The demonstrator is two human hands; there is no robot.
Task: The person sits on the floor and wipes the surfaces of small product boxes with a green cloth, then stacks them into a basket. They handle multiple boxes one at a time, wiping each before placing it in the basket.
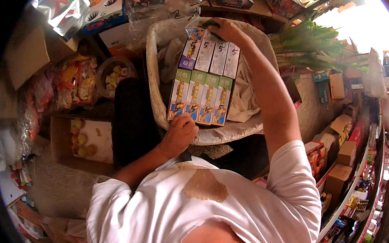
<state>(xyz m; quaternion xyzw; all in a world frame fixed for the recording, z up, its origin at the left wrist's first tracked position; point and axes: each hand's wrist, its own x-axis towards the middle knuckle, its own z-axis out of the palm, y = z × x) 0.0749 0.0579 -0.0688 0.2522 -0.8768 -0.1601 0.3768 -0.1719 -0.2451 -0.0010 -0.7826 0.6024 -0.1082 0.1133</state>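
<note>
Small printed cardboard boxes (201, 96) lie in two tight rows across a round basket lined with a pale sheet (155, 98). The near row is green, white and blue. In the far row, one box (190, 51) has a purple end, and several white boxes (218, 56) show plain printed sides with handwritten marks. My left hand (180, 132) is curled at the near left corner of the boxes, its fingertips partly hidden. Over the far end reaches my right hand (227, 31), its fingers closed around a dark green thing (210, 24), too covered to identify.
Clear plastic wrap (165, 13) meets the basket's far rim. To the left are a bowl of cut pieces (114, 77) and a carton (59, 145) with round fruit (82, 140). Leafy green stalks (310, 41) lie at far right, and stocked shelves (356, 202) line the right.
</note>
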